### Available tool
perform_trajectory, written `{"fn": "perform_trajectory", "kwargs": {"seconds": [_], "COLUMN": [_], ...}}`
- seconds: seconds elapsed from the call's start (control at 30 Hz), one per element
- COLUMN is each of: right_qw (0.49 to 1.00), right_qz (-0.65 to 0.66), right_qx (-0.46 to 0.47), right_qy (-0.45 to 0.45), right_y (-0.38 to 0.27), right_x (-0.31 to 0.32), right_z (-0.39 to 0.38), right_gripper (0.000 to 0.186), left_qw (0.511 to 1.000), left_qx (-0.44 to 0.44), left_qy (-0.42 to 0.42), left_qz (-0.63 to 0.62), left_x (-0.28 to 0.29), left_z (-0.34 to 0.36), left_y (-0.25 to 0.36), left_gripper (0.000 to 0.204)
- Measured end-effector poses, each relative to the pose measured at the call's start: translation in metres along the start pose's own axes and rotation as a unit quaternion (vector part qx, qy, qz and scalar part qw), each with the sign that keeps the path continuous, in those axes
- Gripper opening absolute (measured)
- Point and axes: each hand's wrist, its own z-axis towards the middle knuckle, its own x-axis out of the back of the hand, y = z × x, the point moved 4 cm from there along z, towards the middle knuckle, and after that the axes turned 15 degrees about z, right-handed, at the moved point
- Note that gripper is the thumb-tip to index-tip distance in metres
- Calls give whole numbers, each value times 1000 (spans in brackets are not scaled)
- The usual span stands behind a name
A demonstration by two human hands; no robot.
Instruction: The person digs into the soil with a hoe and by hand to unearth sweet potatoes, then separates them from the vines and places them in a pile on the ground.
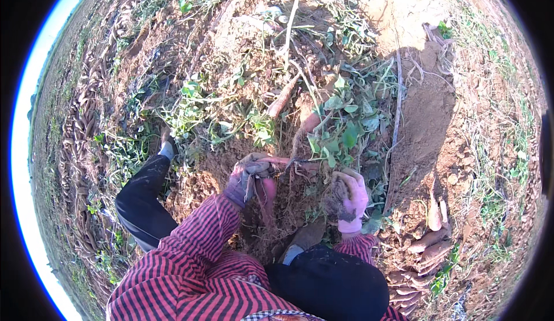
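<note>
My left hand, in a dirt-stained glove, is closed around a pinkish-red sweet potato that hangs below the fingers. A thin reddish root runs from the top of that hand toward the right. My right hand wears a pink glove caked with soil; its fingers are curled, and whatever lies in them is hidden. Just beyond the hands, a forked sweet potato hangs among roots beside green leaves. Another long sweet potato lies farther out on the soil.
A pile of sweet potatoes lies to the right of my knee. Long rows of dug roots stretch along the far left. Vines and a long dry stem cross the loose soil. My legs are bent close below the hands.
</note>
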Motion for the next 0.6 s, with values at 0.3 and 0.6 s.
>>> {"fn": "perform_trajectory", "kwargs": {"seconds": [0.3, 0.6], "right_qw": [978, 789], "right_qz": [-32, -248], "right_qx": [-92, -251], "right_qy": [-185, -503], "right_y": [-48, 14], "right_x": [-57, -63], "right_z": [4, -17], "right_gripper": [75, 80], "left_qw": [980, 661], "left_qx": [65, -123], "left_qy": [-61, -135], "left_qz": [-176, 728], "left_x": [-53, -68], "left_z": [14, 35], "left_y": [11, 37], "left_gripper": [46, 21]}}
